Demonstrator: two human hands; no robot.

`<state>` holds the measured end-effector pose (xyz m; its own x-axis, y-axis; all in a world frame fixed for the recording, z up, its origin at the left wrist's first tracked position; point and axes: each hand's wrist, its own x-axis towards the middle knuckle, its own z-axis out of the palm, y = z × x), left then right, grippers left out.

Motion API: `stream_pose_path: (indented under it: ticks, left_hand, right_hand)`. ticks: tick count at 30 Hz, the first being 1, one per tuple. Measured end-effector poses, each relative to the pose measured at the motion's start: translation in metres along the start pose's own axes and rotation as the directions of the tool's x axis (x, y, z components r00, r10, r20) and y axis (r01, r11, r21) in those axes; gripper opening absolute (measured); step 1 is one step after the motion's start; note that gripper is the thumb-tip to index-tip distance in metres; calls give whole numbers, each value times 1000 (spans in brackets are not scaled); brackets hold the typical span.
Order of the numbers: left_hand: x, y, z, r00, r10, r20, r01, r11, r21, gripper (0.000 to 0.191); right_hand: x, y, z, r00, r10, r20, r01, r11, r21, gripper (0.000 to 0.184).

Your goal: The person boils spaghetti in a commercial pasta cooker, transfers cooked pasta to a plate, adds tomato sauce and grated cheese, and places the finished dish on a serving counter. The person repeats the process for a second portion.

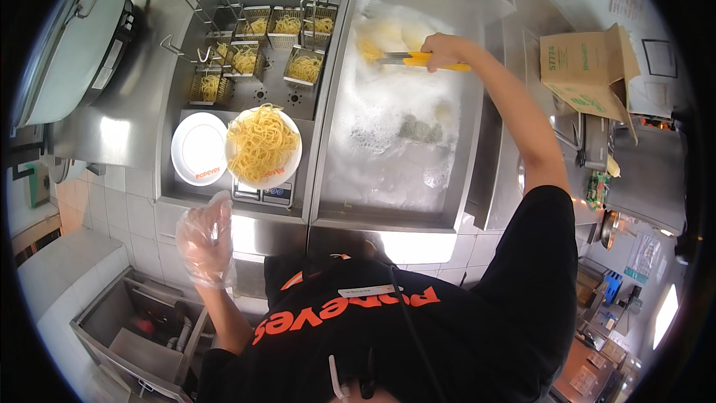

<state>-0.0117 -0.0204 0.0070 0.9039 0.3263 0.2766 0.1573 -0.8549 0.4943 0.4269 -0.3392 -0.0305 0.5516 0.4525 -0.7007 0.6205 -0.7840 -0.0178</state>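
Note:
My right hand is bare and grips yellow-handled metal tongs. The tips of the tongs hold a clump of spaghetti at the surface of foamy, steaming water in a wide steel vat. In a clear plastic glove, my left hand hovers before the counter with its fingers curled in and nothing visible in them. Just beyond it, a white bowl heaped with cooked spaghetti stands on a digital scale. An empty white bowl sits to its left.
Behind the bowls, several perforated metal baskets with upright wire handles hold spaghetti portions. A large lidded pot stands far left. An open cardboard box lies to the right. Below left is an open steel cabinet with pipes inside.

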Motion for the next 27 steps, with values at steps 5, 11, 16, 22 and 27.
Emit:
stream_pose_path:
  ticks: [5,11,16,22,27]
  left_hand:
    - [-8,6,-9,1000,-16,9,16,1000,-1,15]
    - [-13,14,-12,999,18,-34,-19,999,-28,15]
    - [-14,14,-13,997,67,-45,-69,997,-39,14]
    - [-14,14,-12,995,93,-32,-95,994,-57,13]
    - [-5,13,-4,987,160,20,-159,986,-41,12]
  right_hand:
    - [-47,15,-6,999,-41,6,41,998,43,41]
    - [-113,22,-7,989,-67,-135,73,997,39,43]
    - [-161,19,-23,997,20,-73,-18,999,35,47]
    - [-194,25,-10,982,128,-137,-166,935,-314,62]
    - [-193,41,44,973,56,-225,-177,806,-565,79]
